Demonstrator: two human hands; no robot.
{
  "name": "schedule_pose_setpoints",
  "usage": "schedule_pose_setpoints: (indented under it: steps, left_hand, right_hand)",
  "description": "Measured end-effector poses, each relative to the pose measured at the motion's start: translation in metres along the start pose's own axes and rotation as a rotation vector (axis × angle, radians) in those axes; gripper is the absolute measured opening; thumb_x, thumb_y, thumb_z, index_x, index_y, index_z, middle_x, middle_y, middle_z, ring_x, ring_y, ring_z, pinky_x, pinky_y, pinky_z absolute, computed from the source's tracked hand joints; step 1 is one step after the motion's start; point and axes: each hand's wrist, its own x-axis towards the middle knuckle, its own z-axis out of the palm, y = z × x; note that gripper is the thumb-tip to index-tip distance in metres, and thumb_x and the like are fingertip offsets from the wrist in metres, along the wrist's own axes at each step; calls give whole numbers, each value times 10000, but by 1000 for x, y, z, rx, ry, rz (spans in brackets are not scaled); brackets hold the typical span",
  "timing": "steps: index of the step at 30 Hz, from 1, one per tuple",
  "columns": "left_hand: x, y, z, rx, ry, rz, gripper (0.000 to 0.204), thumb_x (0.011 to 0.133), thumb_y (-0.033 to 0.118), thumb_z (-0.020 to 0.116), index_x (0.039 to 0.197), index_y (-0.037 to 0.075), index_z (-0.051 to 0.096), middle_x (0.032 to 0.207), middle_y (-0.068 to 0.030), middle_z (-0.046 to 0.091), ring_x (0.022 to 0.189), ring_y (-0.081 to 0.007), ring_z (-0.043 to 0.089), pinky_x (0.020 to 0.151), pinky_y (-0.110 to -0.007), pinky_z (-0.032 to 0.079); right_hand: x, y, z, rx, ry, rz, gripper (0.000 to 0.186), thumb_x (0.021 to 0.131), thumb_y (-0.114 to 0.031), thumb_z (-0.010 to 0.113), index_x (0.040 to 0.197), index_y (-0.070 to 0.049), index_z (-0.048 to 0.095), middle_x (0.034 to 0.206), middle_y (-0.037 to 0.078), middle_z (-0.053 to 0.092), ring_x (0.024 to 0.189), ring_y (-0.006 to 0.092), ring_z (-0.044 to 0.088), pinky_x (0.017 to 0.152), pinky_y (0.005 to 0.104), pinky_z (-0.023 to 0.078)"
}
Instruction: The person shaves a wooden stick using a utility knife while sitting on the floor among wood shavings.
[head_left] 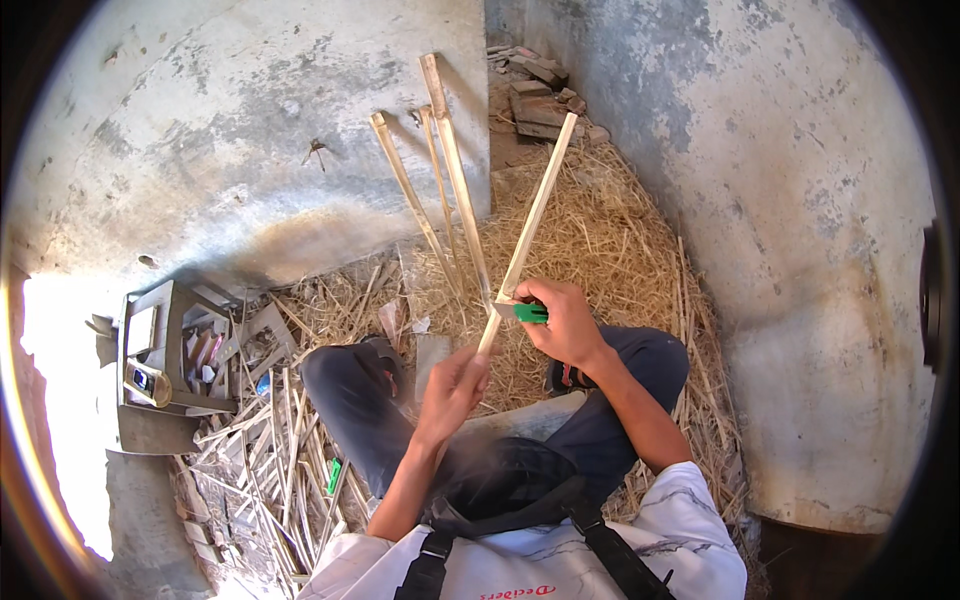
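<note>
A long pale strip of split bamboo slants up and away from between my knees. My left hand is closed round its lower end. Higher up the strip, my right hand grips a knife with a green handle. Its short blade lies against the strip, just above my left hand. The right fingertips also seem to touch the strip there. Behind it, a thick bamboo strip and two thinner bamboo pieces lean on the wall.
Loose straw-like shavings cover the floor ahead. Several cut strips and a small green object lie at the left. A wooden frame box holds odds and ends. Bricks are stacked at the back, and a wall rises close on the right.
</note>
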Motion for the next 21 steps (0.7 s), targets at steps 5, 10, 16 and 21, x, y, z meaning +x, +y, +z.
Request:
schedule_pose_setpoints:
  steps: [5,10,16,21]
  left_hand:
    - [-2,7,-8,-191,-127,-112,364,1181,285,519,1374,17,672,751,71,435,584,-27,384,521,-217,318]
    - [-2,6,-17,-344,-227,-196,413,1173,314,543,1402,-15,643,764,66,448,568,-33,378,498,-213,311]
    - [2,8,-20,-427,-259,-254,462,1163,338,566,1420,-40,631,754,63,453,560,-27,386,491,-212,316]
    - [4,22,-15,-221,-109,-118,435,1180,317,529,1418,-34,621,767,64,470,563,-19,407,501,-204,335]
  right_hand:
    - [1,-5,-9,69,-91,86,168,920,-117,809,961,-23,676,774,118,627,682,299,625,635,410,471]
    - [-2,-5,-12,206,-119,184,204,1007,-212,776,973,-21,713,698,62,573,602,170,535,581,356,423]
    - [-1,-1,-13,273,-86,184,226,992,-258,787,991,-36,742,675,-3,596,568,79,488,549,305,390]
    - [5,-9,-26,177,-58,185,274,994,-283,780,1106,-45,703,719,21,627,611,122,557,586,314,425]
